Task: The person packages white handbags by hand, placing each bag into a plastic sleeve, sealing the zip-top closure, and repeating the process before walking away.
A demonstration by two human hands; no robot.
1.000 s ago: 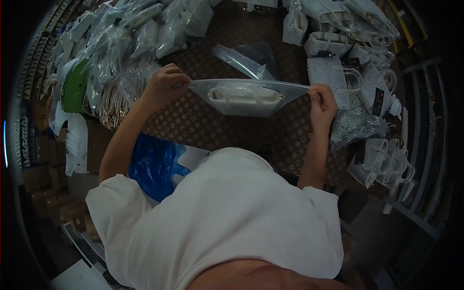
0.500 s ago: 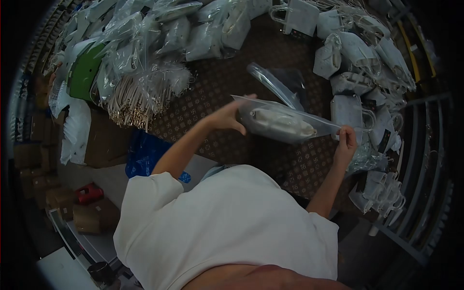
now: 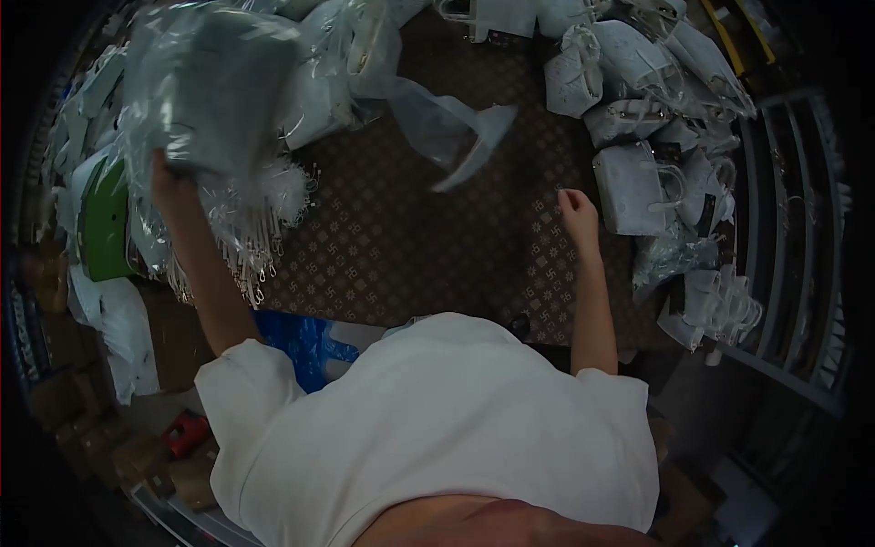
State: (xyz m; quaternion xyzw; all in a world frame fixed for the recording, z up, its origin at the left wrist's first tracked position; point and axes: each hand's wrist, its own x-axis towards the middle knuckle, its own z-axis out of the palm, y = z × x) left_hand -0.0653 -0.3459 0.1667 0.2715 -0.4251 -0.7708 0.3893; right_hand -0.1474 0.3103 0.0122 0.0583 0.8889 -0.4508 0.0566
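My left hand (image 3: 171, 187) is at the left, its fingers closed on the lower edge of a handbag in clear plastic (image 3: 214, 96). The wrapped handbag is smeared by motion and hangs over the pile at the left. Above the patterned table, my right hand (image 3: 580, 217) has its fingers curled together, and nothing shows in them. A pale handbag (image 3: 635, 190) with a loop handle stands just right of that hand. Between my hands, farther back, is a loose clear plastic bag (image 3: 447, 132) with one corner folded up.
Wrapped white handbags (image 3: 342, 73) are heaped at the back left, near a bundle of pale straps with metal clips (image 3: 255, 223) and a green panel (image 3: 105, 223). More white bags (image 3: 638, 64) line the right side. Blue plastic (image 3: 296, 342) hangs at the table's front edge.
The wrapped handbag has gone from between both hands to the far left in my left hand. My right hand has let go of its plastic. The loose plastic bag has changed shape. The view has shifted.
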